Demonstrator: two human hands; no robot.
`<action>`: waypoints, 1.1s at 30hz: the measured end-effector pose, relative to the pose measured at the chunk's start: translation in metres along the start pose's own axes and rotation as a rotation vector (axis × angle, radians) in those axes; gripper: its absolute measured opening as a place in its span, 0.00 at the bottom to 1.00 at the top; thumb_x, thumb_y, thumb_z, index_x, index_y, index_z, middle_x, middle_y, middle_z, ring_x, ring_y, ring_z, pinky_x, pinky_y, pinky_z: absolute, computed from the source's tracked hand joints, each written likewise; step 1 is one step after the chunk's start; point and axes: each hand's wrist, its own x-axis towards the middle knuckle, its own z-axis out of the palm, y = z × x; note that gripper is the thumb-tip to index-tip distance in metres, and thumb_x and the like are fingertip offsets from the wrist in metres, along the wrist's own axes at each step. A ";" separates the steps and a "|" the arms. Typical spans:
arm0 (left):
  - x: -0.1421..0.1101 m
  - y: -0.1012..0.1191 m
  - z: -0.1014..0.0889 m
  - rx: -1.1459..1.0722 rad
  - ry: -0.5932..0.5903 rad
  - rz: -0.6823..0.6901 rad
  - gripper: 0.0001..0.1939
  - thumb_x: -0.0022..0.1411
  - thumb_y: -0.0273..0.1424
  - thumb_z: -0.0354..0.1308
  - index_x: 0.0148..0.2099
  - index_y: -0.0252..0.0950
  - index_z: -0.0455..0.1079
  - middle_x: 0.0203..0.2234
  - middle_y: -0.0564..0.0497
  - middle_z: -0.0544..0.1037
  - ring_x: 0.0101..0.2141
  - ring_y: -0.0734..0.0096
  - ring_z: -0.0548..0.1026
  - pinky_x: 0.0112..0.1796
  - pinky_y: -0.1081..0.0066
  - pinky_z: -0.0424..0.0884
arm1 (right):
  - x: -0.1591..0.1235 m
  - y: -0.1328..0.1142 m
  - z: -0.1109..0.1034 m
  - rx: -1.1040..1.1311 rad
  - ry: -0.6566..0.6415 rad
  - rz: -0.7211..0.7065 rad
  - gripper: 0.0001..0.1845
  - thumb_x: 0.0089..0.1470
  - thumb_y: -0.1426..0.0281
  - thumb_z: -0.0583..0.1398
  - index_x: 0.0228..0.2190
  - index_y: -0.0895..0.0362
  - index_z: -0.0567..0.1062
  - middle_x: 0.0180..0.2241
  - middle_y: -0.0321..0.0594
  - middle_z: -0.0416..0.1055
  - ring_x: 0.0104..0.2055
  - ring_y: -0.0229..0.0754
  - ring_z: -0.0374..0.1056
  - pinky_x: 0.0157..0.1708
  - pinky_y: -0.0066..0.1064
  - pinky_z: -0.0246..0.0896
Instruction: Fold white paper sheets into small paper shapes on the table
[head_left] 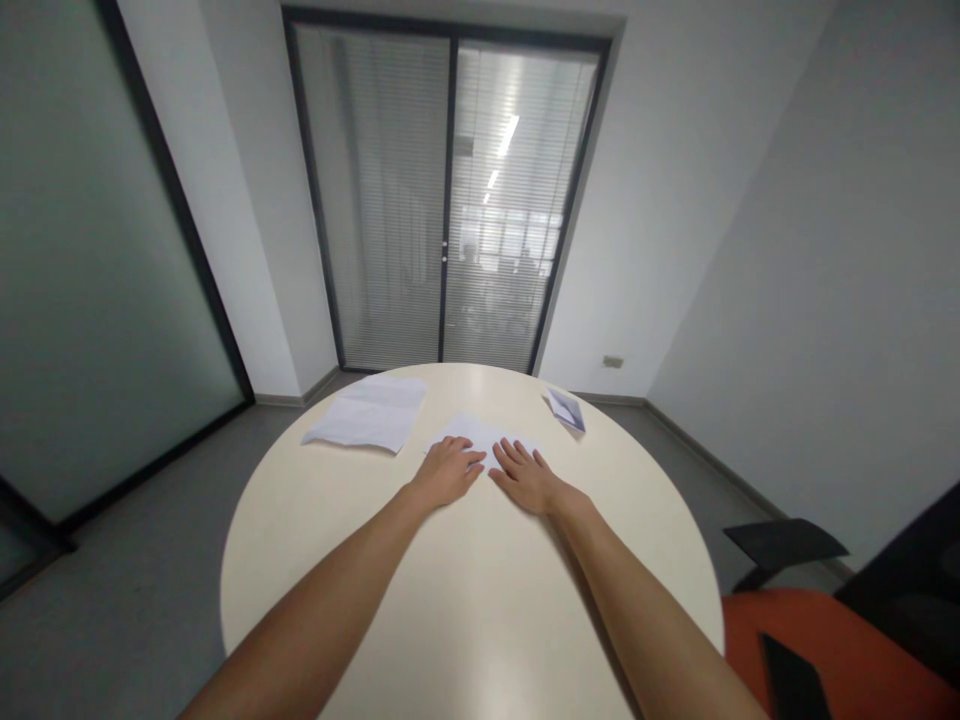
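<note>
A white sheet of paper lies on the round table in front of me, its near part covered by both hands. It looks folded, though the hands hide much of its outline. My left hand rests on the paper's left side with its fingers stretched toward the right. On the right side, my right hand lies flat with the fingers spread. Neither hand grips anything.
A larger creased sheet lies at the table's back left. A small folded paper piece sits at the back right. The pale round table has an orange chair at its right.
</note>
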 end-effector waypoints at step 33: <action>-0.003 0.020 -0.020 -0.023 -0.084 0.168 0.19 0.71 0.41 0.48 0.54 0.40 0.75 0.52 0.44 0.76 0.52 0.56 0.72 0.55 0.56 0.66 | 0.007 0.027 0.001 0.039 0.238 -0.159 0.27 0.66 0.56 0.52 0.62 0.50 0.69 0.66 0.46 0.60 0.69 0.56 0.53 0.65 0.60 0.42</action>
